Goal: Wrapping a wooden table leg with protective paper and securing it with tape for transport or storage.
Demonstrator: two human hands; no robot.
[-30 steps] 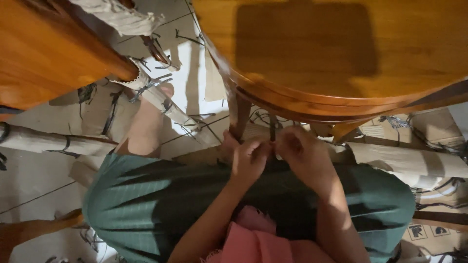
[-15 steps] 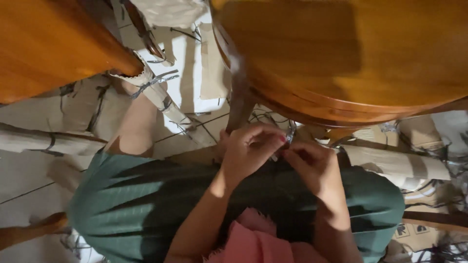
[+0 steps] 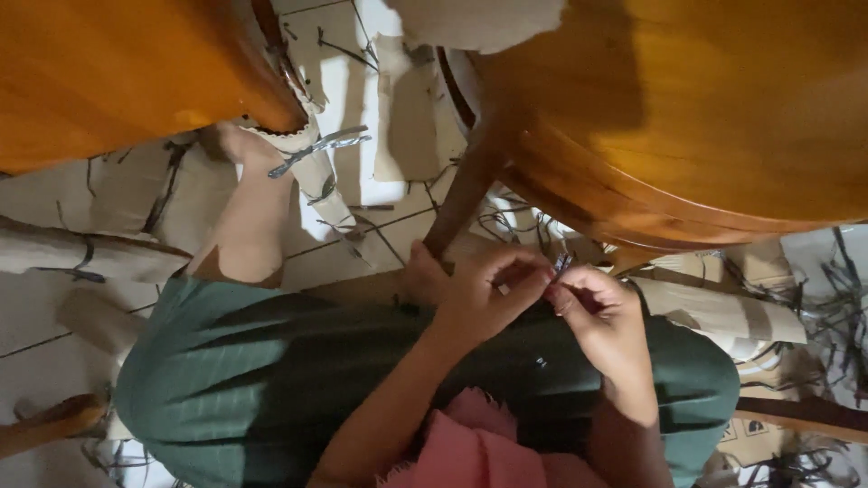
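Note:
My left hand [image 3: 477, 294] and my right hand [image 3: 604, 316] meet over my lap, just below the rim of a round wooden seat [image 3: 687, 117]. Both pinch a small thin dark strip [image 3: 561, 265] between the fingertips; it is too small to tell what it is. My lap is covered by a dark green striped skirt [image 3: 271, 380], with a pink cloth [image 3: 479, 447] nearer my body. A wooden chair leg [image 3: 461, 194] slants down to the floor beside my left hand.
Another orange wooden surface [image 3: 108, 72] fills the top left. My bare leg [image 3: 249, 226] stretches over a tiled floor strewn with cardboard pieces [image 3: 714, 312], paper-wrapped legs [image 3: 81, 253] and dark strap offcuts [image 3: 316, 149]. More dark strips lie at the right edge [image 3: 841, 298].
The view has shifted, so the wooden seat sits further right and higher. My hands stayed together over my lap, fingers working on the small strip.

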